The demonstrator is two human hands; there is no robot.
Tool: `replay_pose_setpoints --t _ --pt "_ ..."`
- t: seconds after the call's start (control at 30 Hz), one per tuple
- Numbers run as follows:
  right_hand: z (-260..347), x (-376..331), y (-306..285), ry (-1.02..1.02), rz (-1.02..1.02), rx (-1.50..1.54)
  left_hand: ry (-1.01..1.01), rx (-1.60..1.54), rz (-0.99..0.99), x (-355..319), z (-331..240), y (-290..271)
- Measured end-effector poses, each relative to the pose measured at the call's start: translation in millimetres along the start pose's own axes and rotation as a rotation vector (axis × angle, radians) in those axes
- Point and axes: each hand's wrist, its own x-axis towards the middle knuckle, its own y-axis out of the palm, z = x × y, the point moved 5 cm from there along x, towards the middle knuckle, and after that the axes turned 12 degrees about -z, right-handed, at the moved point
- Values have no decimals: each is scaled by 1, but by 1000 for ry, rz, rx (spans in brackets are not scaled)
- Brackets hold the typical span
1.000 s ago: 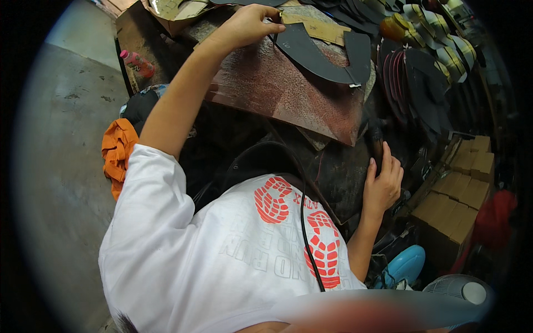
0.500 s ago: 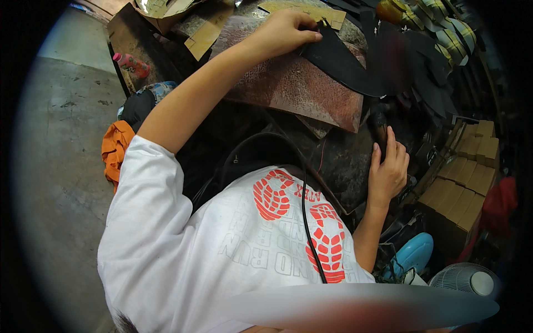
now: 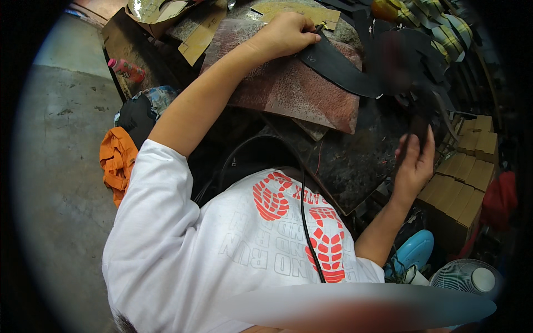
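Observation:
My left hand [image 3: 288, 36] pinches the left end of a curved black sheet piece [image 3: 340, 75] between thumb and fingers. That piece lies across a worn reddish-brown board [image 3: 311, 101], and its right end reaches past the board's edge. At the right, my right hand [image 3: 416, 162] is closed around a dark brush-like tool [image 3: 420, 121], held upright and smeared by motion. Its tip merges with the dark things behind it. More black sheet pieces [image 3: 430, 72] lie beyond the tool; a blur in front of them hides part.
Yellowish cardboard strips [image 3: 198, 43] lie at the back left, near a pink-capped bottle [image 3: 126, 70]. Brown boxes [image 3: 452, 194] are stacked at the right, above a blue round object [image 3: 413, 252] and a fan [image 3: 465, 277]. Orange cloth [image 3: 117, 161] hangs at the left.
My right hand has moved right, away from the board, with the brush-like tool. My left hand keeps its pinch, and the black piece now lies slightly farther left.

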Motion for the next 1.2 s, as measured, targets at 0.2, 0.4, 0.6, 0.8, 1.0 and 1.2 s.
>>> replay_pose_setpoints --t 0.2,0.4,0.6,0.8,1.0,1.2 --pt "29 -4 49 -331 106 -106 189 -327 -250 0 -37 -66" --pt "38 -1 38 -364 -74 124 -244 -1145 7 1 -26 -48" --pt "40 1 40 -371 13 46 -28 -99 -60 -4 -5 -20" --pt "35 3 53 -317 84 -94 -137 -103 -47 -2 -8 -3" --pt "26 10 83 -417 212 -487 0 35 -7 2 -32 10" --pt "24 13 88 -353 210 -554 89 81 -243 7 -37 -28"
